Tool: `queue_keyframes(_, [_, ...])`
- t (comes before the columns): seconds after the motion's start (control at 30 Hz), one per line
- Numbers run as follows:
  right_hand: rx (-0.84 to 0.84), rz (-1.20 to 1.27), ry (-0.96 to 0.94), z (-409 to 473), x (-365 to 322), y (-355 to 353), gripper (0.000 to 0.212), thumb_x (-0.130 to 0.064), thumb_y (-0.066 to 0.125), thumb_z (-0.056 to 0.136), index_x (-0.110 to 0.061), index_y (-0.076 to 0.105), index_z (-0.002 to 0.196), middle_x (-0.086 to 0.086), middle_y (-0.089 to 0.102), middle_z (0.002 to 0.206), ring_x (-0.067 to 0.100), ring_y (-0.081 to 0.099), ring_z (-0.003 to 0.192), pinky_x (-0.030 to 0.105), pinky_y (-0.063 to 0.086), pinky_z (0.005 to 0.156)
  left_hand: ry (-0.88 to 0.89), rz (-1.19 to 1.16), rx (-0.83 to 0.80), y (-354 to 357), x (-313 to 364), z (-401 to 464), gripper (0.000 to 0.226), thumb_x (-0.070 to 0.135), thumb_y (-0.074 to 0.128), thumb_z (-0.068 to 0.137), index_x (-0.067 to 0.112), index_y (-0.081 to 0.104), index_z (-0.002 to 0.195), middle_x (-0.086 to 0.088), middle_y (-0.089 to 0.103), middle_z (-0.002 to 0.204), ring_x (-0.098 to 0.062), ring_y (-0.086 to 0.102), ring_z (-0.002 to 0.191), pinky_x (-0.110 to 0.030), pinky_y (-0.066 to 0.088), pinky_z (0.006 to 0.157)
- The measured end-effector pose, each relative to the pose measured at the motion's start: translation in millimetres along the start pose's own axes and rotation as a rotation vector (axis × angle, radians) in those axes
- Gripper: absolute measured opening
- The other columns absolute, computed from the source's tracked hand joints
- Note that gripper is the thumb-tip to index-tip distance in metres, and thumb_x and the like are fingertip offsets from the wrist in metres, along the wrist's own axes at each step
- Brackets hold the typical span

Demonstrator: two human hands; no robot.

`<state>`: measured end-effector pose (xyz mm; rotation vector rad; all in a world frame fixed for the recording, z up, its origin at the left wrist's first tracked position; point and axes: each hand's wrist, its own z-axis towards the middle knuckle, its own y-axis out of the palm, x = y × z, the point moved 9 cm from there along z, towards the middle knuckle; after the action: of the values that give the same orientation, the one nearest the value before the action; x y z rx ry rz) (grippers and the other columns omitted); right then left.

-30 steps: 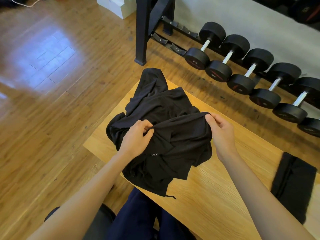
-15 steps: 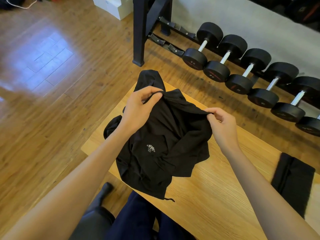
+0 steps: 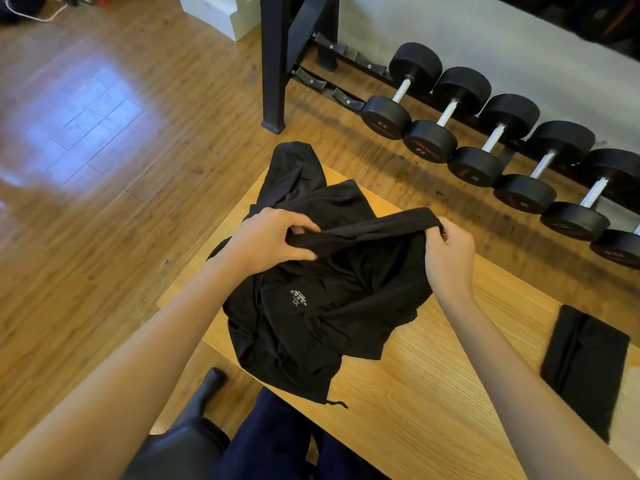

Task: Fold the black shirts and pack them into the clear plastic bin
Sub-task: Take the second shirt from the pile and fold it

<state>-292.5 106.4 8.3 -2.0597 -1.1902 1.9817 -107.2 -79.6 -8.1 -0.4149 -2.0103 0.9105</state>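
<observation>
Both hands (image 3: 360, 251) gripping crumpled black shirt (image 3: 322, 306); folded shirt (image 3: 585, 368) rightward, apart.

Bare desk (image 3: 433, 393) lies open between the crumpled black shirt (image 3: 322, 306) and the folded black shirt (image 3: 585, 372).

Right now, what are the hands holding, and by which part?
Both grip the same black shirt: left hand and right hand pinch opposite ends of one stretched edge, lifting it above the table.

I count two black shirts: one crumpled shirt (image 3: 322, 306); one folded shirt (image 3: 585, 368); one counter (image 3: 433, 393); seven dumbbells (image 3: 446, 112) in view; two hands.
</observation>
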Motion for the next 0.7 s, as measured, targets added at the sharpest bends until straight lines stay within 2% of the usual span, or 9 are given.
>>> queue_keyframes(0.07, [0.005,-0.035,-0.023,4,-3,-1,0.019,-0.016,0.051,0.097,-0.011,0.066,0.086,-0.001,0.062,0.074,0.006,0.053,0.068,0.018,0.040,0.061,-0.072,0.056,0.105,-10,-16,3,0.023,0.027,0.068,0.090,0.029,0.070,0.112,0.008,0.067,0.103,-0.015,0.062,0.100,-0.030,0.050,0.081])
queue_keyframes(0.13, [0.030,-0.086,-0.047,9,-5,-4,0.013,-0.014,0.056,0.095,-0.020,0.068,0.092,-0.016,0.062,0.078,0.000,0.057,0.075,0.011,0.041,0.067,-0.174,-0.075,0.284,-28,-36,-1,0.020,0.019,0.058,0.095,0.023,0.071,0.109,0.003,0.071,0.106,-0.018,0.063,0.104,-0.029,0.049,0.083])
queue_keyframes(0.2, [0.079,-0.148,-0.096,13,-11,-10,0.011,-0.018,0.061,0.093,-0.025,0.069,0.094,-0.021,0.060,0.080,-0.003,0.056,0.078,0.012,0.042,0.072,-0.256,-0.174,0.413,-42,-52,-5,0.023,0.022,0.051,0.098,0.024,0.072,0.109,0.002,0.071,0.107,-0.022,0.063,0.103,-0.037,0.052,0.084])
queue_keyframes(0.27, [0.136,-0.210,-0.146,18,-20,-17,0.010,-0.024,0.063,0.092,-0.023,0.072,0.097,-0.017,0.062,0.085,0.001,0.056,0.083,0.021,0.045,0.080,-0.306,-0.210,0.482,-53,-62,-6,0.026,0.029,0.047,0.100,0.024,0.073,0.100,0.001,0.071,0.094,-0.023,0.064,0.089,-0.040,0.053,0.075])
queue_keyframes(0.37, [0.175,-0.230,-0.187,27,-30,-21,0.015,-0.028,0.064,0.092,-0.019,0.074,0.098,-0.010,0.066,0.090,0.005,0.057,0.090,0.026,0.046,0.084,-0.373,-0.357,0.527,-63,-69,-2,0.043,0.036,0.046,0.101,0.009,0.054,0.068,-0.008,0.052,0.063,-0.024,0.046,0.058,-0.033,0.034,0.057])
queue_keyframes(0.47, [0.176,-0.213,-0.195,37,-34,-17,0.016,-0.029,0.063,0.093,-0.019,0.074,0.099,-0.006,0.069,0.093,0.010,0.060,0.093,0.032,0.050,0.090,-0.394,-0.519,0.544,-69,-73,5,0.049,0.040,0.048,0.099,0.009,0.038,0.063,-0.008,0.034,0.056,-0.024,0.031,0.055,-0.032,0.022,0.056])
queue_keyframes(0.57, [0.162,-0.181,-0.160,42,-32,-12,0.020,-0.030,0.060,0.094,-0.017,0.074,0.101,-0.004,0.070,0.093,0.008,0.060,0.091,0.020,0.046,0.081,-0.408,-0.525,0.539,-73,-77,10,0.054,0.044,0.050,0.098,0.013,0.030,0.057,-0.004,0.028,0.052,-0.021,0.026,0.051,-0.032,0.020,0.056])
queue_keyframes(0.63, [0.141,-0.160,-0.128,42,-28,-8,0.021,-0.031,0.059,0.095,-0.017,0.074,0.100,-0.007,0.069,0.088,0.007,0.061,0.088,0.021,0.048,0.078,-0.391,-0.458,0.527,-76,-82,10,0.056,0.043,0.051,0.098,0.011,0.032,0.055,-0.006,0.031,0.050,-0.022,0.028,0.050,-0.032,0.023,0.056])
queue_keyframes(0.7, [0.092,-0.131,-0.098,41,-23,-2,0.019,-0.031,0.060,0.094,-0.018,0.074,0.095,-0.009,0.068,0.082,0.005,0.062,0.082,0.021,0.050,0.075,-0.399,-0.375,0.499,-76,-93,9,0.053,0.038,0.051,0.098,0.001,0.048,0.061,-0.016,0.042,0.055,-0.024,0.037,0.052,-0.033,0.030,0.057])
